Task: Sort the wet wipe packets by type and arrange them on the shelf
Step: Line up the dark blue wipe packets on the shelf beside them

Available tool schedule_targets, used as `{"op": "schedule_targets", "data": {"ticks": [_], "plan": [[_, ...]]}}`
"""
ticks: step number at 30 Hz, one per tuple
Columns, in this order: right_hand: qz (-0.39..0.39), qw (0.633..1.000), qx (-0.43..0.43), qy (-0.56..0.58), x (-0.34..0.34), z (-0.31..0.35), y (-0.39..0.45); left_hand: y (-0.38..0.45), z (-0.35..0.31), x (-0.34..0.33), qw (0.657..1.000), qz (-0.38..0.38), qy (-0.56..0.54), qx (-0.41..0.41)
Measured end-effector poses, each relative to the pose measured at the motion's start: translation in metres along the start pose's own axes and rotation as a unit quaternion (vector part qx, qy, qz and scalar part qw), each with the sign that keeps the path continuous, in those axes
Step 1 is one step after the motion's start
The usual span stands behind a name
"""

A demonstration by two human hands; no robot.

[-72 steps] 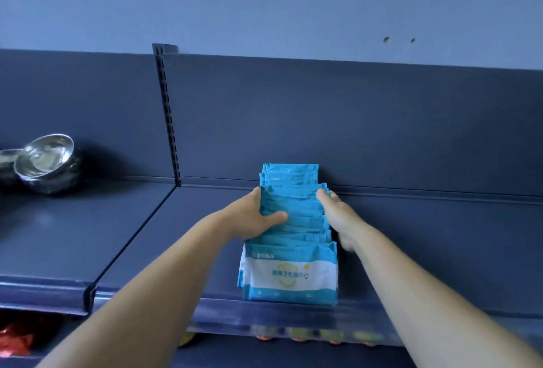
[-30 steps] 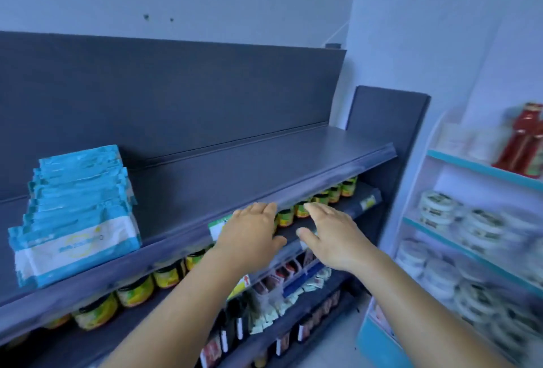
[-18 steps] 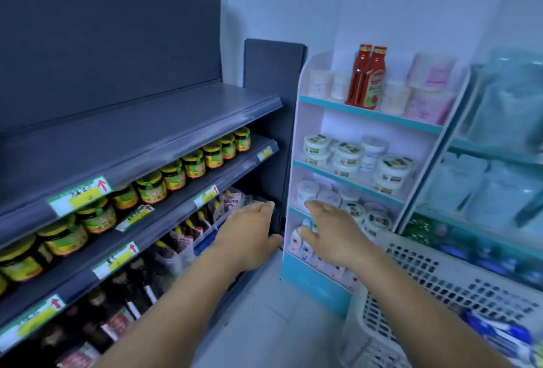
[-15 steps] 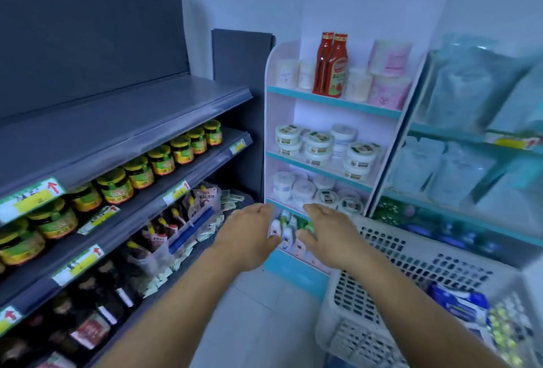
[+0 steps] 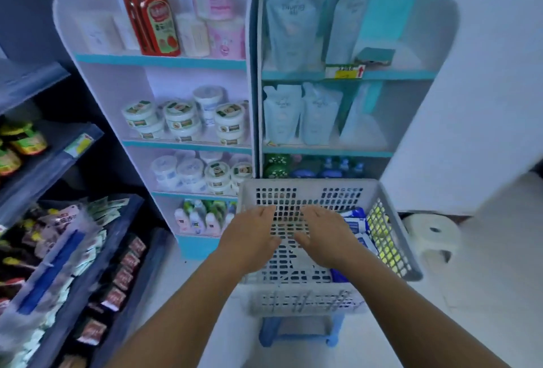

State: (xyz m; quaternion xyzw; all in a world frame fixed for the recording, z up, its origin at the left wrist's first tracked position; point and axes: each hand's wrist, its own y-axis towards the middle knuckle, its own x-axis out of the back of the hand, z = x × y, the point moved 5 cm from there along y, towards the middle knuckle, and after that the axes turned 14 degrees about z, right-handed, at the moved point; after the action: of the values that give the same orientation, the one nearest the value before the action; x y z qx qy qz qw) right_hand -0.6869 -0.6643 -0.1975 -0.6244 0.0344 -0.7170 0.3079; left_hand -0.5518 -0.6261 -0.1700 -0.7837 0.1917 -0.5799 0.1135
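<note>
Grey perforated plastic forms the basket [image 5: 308, 191], which sits on a blue stool [image 5: 299, 332], and both hands hover over its open top. The left hand [image 5: 249, 238] is above the basket's left half, the right hand [image 5: 326, 238] above its middle; each is palm down with fingers loosely spread, empty, and touching nothing as far as can be seen. The wet wipe packets [image 5: 357, 222] lie inside the basket toward its right wall, blue and white, partly hidden behind the right hand; how many there are, and whether more than one type is among them, is too blurred to tell. The step in hand looks like a fetch: reaching into the basket for the next packets to sort. The next move probably calls for lowering the hands past the rim, shifting toward the basket's right side where the packets sit, and closing the fingers around several of one type. The dark shelf [image 5: 44, 162] stands well left of the basket, so the load would then have to be carried across.
</note>
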Motion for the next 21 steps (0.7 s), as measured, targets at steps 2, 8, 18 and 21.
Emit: {"op": "schedule_targets", "data": {"ticks": [2,8,18,21], "plan": [[-0.004,0.999,-0.025,0.023,-0.003,-0.017,0.006,0.024,-0.007,-0.005,1.0,0.016,0.011,-0.021],[0.009,0.994,-0.092,0.062,-0.015,-0.058,0.034,0.089,-0.016,-0.024,0.996,0.044,0.03,-0.076],[0.045,0.967,-0.194,0.158,-0.064,-0.134,0.074,0.178,-0.033,-0.077,0.98,0.113,0.071,-0.146],[0.051,0.958,-0.214,0.182,-0.08,-0.16,0.089,0.205,-0.037,-0.093,0.978,0.13,0.068,-0.149]]}}
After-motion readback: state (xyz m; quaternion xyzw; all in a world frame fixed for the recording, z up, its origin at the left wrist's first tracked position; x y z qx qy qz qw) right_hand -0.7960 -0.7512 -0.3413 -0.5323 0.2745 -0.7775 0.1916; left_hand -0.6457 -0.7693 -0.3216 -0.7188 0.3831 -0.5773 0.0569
